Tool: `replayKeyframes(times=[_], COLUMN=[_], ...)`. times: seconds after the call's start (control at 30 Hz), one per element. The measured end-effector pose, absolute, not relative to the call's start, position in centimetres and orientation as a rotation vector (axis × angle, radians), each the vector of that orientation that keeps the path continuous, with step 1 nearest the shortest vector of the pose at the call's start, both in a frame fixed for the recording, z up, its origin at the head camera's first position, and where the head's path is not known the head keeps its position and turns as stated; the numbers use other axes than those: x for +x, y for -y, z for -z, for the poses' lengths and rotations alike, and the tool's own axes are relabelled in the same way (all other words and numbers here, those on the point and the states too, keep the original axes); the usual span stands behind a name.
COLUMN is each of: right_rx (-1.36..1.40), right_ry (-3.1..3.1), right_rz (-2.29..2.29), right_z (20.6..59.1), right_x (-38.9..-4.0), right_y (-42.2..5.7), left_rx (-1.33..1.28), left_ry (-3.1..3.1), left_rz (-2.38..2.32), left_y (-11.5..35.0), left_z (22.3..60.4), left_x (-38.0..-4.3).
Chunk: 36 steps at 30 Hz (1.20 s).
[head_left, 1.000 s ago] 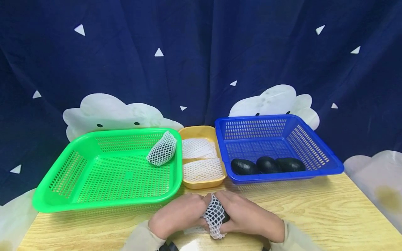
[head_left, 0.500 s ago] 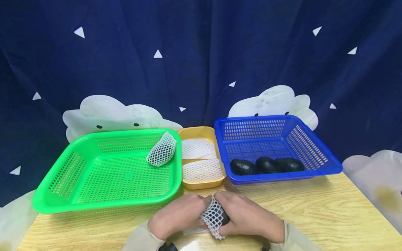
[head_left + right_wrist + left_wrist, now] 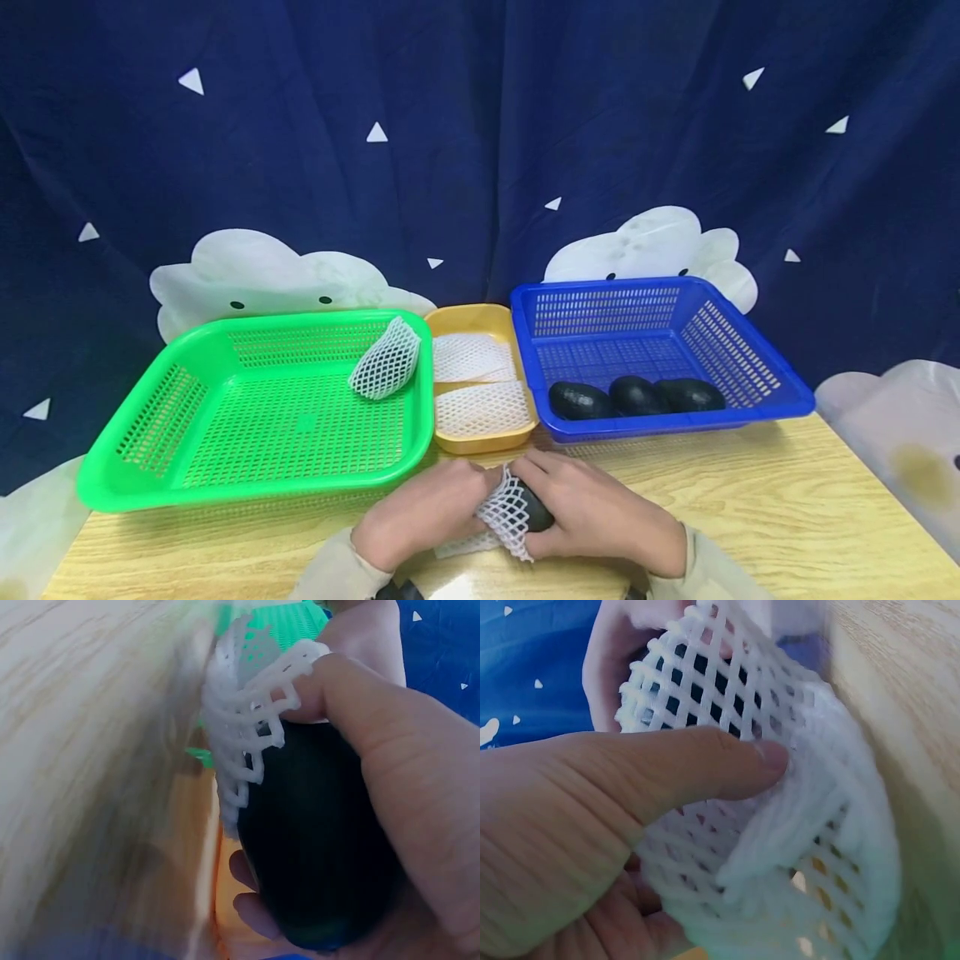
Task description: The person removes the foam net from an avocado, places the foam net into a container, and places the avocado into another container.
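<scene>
Where a navy curtain (image 3: pixel 450 167) hangs in soft folds, printed with white triangles and puffy clouds, a pale, streaky-grained wooden table (image 3: pixel 795 492) spreads before it. On the table stand a bright green basket (image 3: pixel 247 417) and a deep blue basket (image 3: pixel 615 350), both flared, round-cornered oblongs of slotted plastic, with a narrow, smooth-rimmed yellow tray (image 3: pixel 480 446) between them. In front of the tray, two hands meet: the left hand (image 3: pixel 427 510) pinches a white mesh sleeve (image 3: pixel 504 510) between thumb and fingers, while the right hand (image 3: pixel 592 507) curls thumb and fingers round a glossy, egg-shaped dark fruit (image 3: pixel 537 510). Flattened white nets (image 3: pixel 480 408) line the tray, and another flat white piece (image 3: pixel 468 546) shows partly beneath the left hand. A plump netted bundle (image 3: pixel 387 360) leans inside the green basket, near the tray. Three smooth black fruits (image 3: pixel 636 396) lie side by side along the blue basket's front wall. Diamond-shaped openings pattern the mesh sleeve, which covers one end of the dark fruit; the other end is bare.
</scene>
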State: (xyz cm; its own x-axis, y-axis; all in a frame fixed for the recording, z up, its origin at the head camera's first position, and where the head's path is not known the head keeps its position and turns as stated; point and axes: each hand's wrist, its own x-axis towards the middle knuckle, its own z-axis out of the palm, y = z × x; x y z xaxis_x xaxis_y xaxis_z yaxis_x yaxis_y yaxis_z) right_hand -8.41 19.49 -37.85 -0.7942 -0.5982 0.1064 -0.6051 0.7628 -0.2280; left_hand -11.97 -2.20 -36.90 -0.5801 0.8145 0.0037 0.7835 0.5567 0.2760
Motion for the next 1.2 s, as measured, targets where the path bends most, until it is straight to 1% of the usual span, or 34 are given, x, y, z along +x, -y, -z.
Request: replayKeyframes(times=[0.27, 0.7, 1.2], right_rx=[1.031, 1.049, 1.072], right_ry=[2.922, 2.882, 2.761], right_rz=[-0.496, -0.533, -0.536], right_z=[36.6, 35.1, 33.3], right_x=[-8.1, -7.7, -7.7], right_y=[-19.7, -20.2, -21.1], left_rx=[1.406, 1.457, 1.542], left_ry=[-2.687, -2.648, -2.612], left_rz=[-0.405, -0.499, -0.576], left_y=[2.4, 2.8, 2.9], left_z=[37.0, 37.1, 35.5], left_x=[-12.0, -12.4, -12.2])
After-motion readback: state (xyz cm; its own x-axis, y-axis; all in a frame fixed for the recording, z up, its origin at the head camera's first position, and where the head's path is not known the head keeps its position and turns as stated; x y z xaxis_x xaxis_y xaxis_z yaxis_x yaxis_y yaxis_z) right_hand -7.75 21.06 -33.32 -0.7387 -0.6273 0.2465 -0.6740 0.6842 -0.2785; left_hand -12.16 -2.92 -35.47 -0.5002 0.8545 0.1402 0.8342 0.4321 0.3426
